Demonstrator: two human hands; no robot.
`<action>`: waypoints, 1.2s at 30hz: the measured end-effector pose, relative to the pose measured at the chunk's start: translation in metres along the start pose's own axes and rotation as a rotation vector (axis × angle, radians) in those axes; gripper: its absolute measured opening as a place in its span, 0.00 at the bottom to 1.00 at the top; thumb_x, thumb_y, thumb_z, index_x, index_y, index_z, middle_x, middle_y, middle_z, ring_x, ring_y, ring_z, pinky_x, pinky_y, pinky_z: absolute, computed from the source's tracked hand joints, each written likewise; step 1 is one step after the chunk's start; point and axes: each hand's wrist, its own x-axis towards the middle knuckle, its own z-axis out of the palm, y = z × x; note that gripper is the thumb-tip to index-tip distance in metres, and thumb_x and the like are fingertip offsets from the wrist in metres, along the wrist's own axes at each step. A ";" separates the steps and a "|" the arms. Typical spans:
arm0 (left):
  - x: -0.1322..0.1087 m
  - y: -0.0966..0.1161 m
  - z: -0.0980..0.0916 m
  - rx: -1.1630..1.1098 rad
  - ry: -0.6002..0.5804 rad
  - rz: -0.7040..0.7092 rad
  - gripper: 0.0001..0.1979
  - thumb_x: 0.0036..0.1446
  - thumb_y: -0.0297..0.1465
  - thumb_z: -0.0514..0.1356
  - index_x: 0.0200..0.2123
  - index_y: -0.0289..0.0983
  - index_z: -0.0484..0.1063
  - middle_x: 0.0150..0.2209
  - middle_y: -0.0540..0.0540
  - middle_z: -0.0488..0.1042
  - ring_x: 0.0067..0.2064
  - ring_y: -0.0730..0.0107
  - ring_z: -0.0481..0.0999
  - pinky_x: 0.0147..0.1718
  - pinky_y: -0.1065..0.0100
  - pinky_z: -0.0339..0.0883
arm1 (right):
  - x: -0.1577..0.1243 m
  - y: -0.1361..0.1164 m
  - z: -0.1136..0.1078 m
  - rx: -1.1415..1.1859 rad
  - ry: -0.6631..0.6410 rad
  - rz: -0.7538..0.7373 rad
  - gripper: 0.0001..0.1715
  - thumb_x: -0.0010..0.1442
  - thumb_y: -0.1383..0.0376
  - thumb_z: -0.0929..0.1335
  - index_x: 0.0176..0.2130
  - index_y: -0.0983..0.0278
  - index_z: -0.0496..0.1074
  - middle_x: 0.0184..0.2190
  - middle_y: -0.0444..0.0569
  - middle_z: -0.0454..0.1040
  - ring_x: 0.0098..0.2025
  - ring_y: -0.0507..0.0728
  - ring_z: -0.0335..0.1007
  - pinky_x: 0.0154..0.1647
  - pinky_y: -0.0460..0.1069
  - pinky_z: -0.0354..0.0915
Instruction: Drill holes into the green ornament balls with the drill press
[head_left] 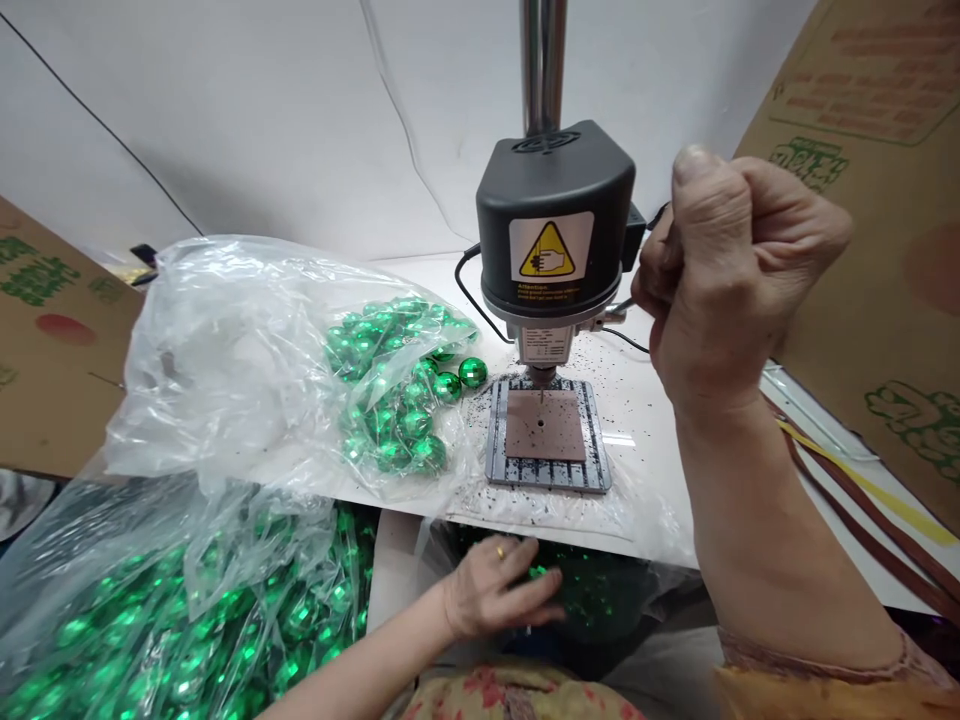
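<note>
A small bench drill press point(555, 200) with a black motor cover and a yellow warning label stands on the table. My right hand point(731, 260) is raised beside it, fingers wrapped round its feed handle, mostly hidden by the fist. Under the drill bit, a brown square plate point(555, 440) with a dark hole in it lies on the slotted metal base point(499, 470); no ball rests there. My left hand point(506, 588) is below the table's front edge, fingers apart, slightly blurred, over a dark bag point(600, 590) with shiny green balls in it. Nothing shows in that hand.
Several faceted green balls point(405, 420) spill from a clear plastic bag point(240, 370) left of the drill. A larger bag of green balls point(187, 640) sits lower left. Cardboard boxes point(870, 300) flank the table. Dark shavings lie round the base.
</note>
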 end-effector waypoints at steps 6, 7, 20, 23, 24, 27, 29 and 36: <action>0.107 -0.101 -0.039 0.293 0.108 -0.644 0.19 0.64 0.25 0.55 0.57 0.37 0.69 0.51 0.35 0.74 0.52 0.52 0.73 0.50 0.54 0.69 | -0.004 -0.005 0.001 -0.024 0.008 0.044 0.27 0.63 0.67 0.66 0.16 0.64 0.56 0.13 0.36 0.52 0.16 0.41 0.48 0.20 0.44 0.46; 0.121 -0.118 -0.042 0.348 0.062 -0.741 0.20 0.63 0.25 0.57 0.58 0.34 0.68 0.52 0.32 0.73 0.54 0.49 0.72 0.52 0.52 0.68 | -0.004 -0.006 0.001 -0.021 0.005 0.055 0.27 0.63 0.66 0.66 0.16 0.65 0.56 0.14 0.37 0.52 0.16 0.41 0.48 0.20 0.44 0.46; 0.137 -0.142 -0.036 -0.624 0.349 -0.964 0.26 0.56 0.42 0.67 0.55 0.37 0.71 0.44 0.42 0.76 0.40 0.65 0.76 0.41 0.64 0.69 | -0.005 -0.007 -0.001 -0.028 -0.009 0.044 0.26 0.64 0.67 0.66 0.17 0.64 0.56 0.15 0.37 0.52 0.16 0.42 0.47 0.19 0.45 0.46; 0.131 -0.122 -0.028 -0.940 0.372 -0.956 0.29 0.53 0.45 0.69 0.54 0.36 0.71 0.45 0.42 0.78 0.44 0.65 0.77 0.46 0.64 0.70 | -0.004 -0.006 0.000 -0.028 -0.008 0.031 0.27 0.64 0.68 0.66 0.17 0.63 0.55 0.14 0.36 0.50 0.16 0.43 0.45 0.18 0.46 0.46; 0.128 -0.118 -0.024 -0.968 0.364 -0.950 0.29 0.52 0.45 0.70 0.53 0.36 0.71 0.46 0.42 0.78 0.46 0.64 0.77 0.47 0.64 0.70 | -0.004 -0.006 0.000 -0.029 -0.010 0.028 0.27 0.64 0.68 0.66 0.17 0.62 0.55 0.14 0.36 0.49 0.15 0.43 0.45 0.18 0.46 0.46; 0.123 -0.109 -0.015 -0.959 0.336 -0.939 0.29 0.51 0.45 0.71 0.53 0.37 0.71 0.46 0.43 0.78 0.47 0.64 0.77 0.49 0.64 0.69 | -0.004 -0.005 0.000 -0.030 -0.024 0.026 0.27 0.65 0.68 0.66 0.17 0.62 0.54 0.14 0.36 0.49 0.15 0.43 0.45 0.18 0.46 0.46; 0.121 -0.107 -0.011 -0.929 0.314 -0.929 0.30 0.51 0.45 0.70 0.53 0.37 0.71 0.46 0.42 0.78 0.47 0.64 0.77 0.48 0.64 0.69 | -0.004 -0.005 0.000 -0.042 -0.029 0.034 0.27 0.65 0.66 0.66 0.17 0.62 0.54 0.14 0.36 0.50 0.15 0.43 0.45 0.18 0.46 0.46; 0.124 -0.103 -0.010 -0.764 0.215 -0.868 0.25 0.55 0.43 0.68 0.53 0.38 0.71 0.46 0.43 0.78 0.43 0.64 0.76 0.44 0.64 0.70 | -0.005 -0.008 0.001 -0.025 -0.016 0.022 0.28 0.64 0.64 0.67 0.17 0.62 0.53 0.15 0.37 0.48 0.16 0.43 0.46 0.20 0.46 0.47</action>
